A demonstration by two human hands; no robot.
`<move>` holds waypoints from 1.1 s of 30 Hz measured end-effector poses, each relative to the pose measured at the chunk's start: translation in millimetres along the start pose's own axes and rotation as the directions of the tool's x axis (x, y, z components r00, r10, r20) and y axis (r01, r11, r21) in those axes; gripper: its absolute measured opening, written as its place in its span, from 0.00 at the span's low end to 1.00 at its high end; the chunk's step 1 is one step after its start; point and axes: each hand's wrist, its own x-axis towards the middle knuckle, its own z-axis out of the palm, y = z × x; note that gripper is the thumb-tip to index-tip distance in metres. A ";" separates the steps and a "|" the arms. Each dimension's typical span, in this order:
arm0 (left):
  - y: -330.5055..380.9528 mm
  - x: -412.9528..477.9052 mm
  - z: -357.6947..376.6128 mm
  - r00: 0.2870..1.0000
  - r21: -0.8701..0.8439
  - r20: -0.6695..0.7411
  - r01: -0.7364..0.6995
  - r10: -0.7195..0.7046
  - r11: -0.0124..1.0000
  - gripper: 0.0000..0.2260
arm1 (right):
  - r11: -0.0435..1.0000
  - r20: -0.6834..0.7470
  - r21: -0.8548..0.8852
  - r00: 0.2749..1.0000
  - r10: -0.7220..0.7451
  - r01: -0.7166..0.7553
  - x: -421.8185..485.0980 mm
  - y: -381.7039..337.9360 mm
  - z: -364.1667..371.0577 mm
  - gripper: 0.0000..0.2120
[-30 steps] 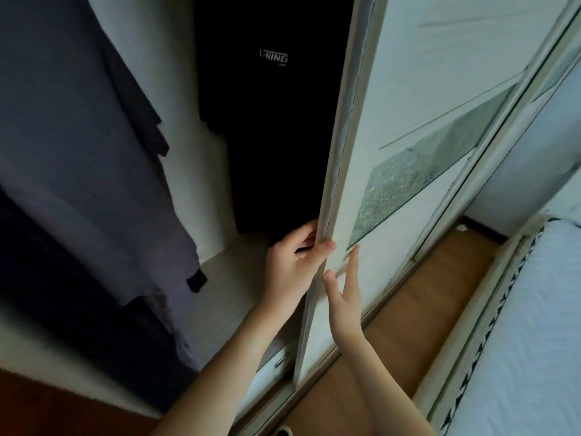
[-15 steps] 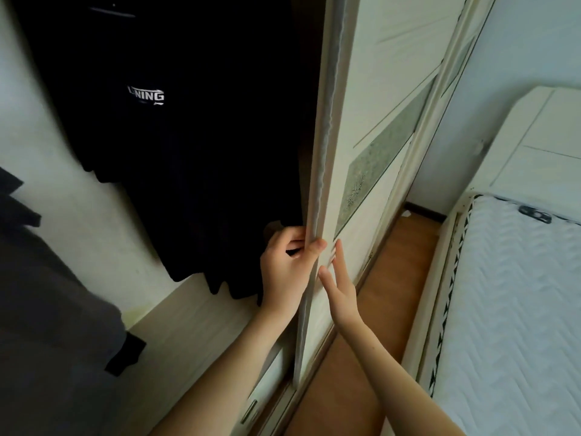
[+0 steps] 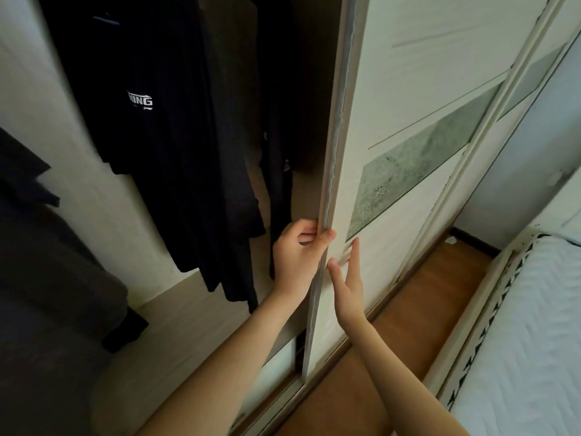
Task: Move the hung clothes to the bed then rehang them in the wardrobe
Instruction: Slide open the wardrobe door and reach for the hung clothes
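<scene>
A cream sliding wardrobe door (image 3: 390, 99) with a grey-green patterned band stands partly open. My left hand (image 3: 297, 253) is curled around the door's left edge, thumb on the front. My right hand (image 3: 347, 283) lies flat on the door's face just below, fingers spread. Inside the wardrobe hangs a black shirt (image 3: 163, 127) with a white logo, and further dark garments (image 3: 273, 121) hang behind it. A grey garment (image 3: 47, 262) fills the lower left. The bed's white quilted mattress (image 3: 531, 335) lies at the lower right.
The wardrobe's pale shelf floor (image 3: 176, 325) runs under the clothes. A strip of brown wooden floor (image 3: 405, 325) separates the wardrobe from the bed. A second door panel (image 3: 515, 89) and the white wall (image 3: 522, 171) stand at the right.
The door's edge has shifted right and the opening is wider, showing more dark garments behind the black shirt. Both hands have kept their places on the door.
</scene>
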 end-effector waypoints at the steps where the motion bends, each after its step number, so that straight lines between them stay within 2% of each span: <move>1: 0.8 2.7 5.2 1.000 -0.003 0.000 0.001 -0.001 1.000 0.03 | 1.000 0.002 0.001 1.000 -0.003 0.003 4.7 0.2 -3.3 0.34; 6: 7.9 18.2 30.8 0.999 0.023 0.028 0.018 -0.019 1.000 0.03 | 1.000 -0.003 0.001 1.000 -0.018 0.018 33.0 7.3 -20.5 0.35; 11: 4.8 16.9 43.1 1.000 0.046 -0.008 0.015 -0.015 0.999 0.04 | 0.999 0.008 0.033 1.000 -0.029 0.028 39.7 5.0 -28.2 0.34; 14: 5.3 8.8 34.4 0.998 0.062 0.045 0.032 -0.035 0.998 0.10 | 0.996 -0.032 0.084 0.999 0.034 -0.031 22.4 3.5 -22.5 0.31; 17: -0.7 -9.1 5.4 0.992 0.095 0.089 0.080 -0.088 0.992 0.13 | 0.984 -0.102 0.100 0.982 0.159 -0.149 -24.6 18.9 -0.3 0.24; 19: -10.9 -29.8 -26.3 0.990 0.114 0.059 0.124 -0.132 0.986 0.13 | 0.965 0.007 0.099 0.970 0.242 -0.242 -64.3 30.5 23.2 0.19; 21: -20.4 -55.8 -64.4 0.986 0.148 -0.025 0.164 -0.162 0.975 0.13 | 0.945 0.198 0.094 0.936 0.292 -0.315 -92.3 32.1 48.5 0.13; 23: -23.6 -83.2 -105.0 0.978 0.172 -0.128 0.185 -0.164 0.968 0.12 | 0.941 0.389 0.086 0.881 0.270 -0.327 -104.2 16.5 75.7 0.09; 25: -18.2 -106.8 -146.6 0.961 0.197 -0.242 0.186 -0.136 0.963 0.12 | 0.964 0.544 0.102 0.825 0.152 -0.244 -109.2 -12.9 105.5 0.08; 28: 8.9 -127.0 -208.1 0.901 0.259 -0.432 0.165 -0.039 0.952 0.13 | 0.981 0.691 0.178 0.720 -0.067 -0.079 -113.1 -69.2 154.1 0.09; 30: 38.6 -131.4 -245.9 0.854 0.292 -0.518 0.126 0.046 0.948 0.12 | 0.972 0.757 0.235 0.632 -0.167 -0.024 -113.8 -111.3 188.1 0.11; 33: 92.0 -129.0 -298.1 0.785 0.419 -0.573 0.034 0.235 0.907 0.11 | 0.944 0.793 0.328 0.534 -0.295 0.035 -111.2 -181.9 235.9 0.10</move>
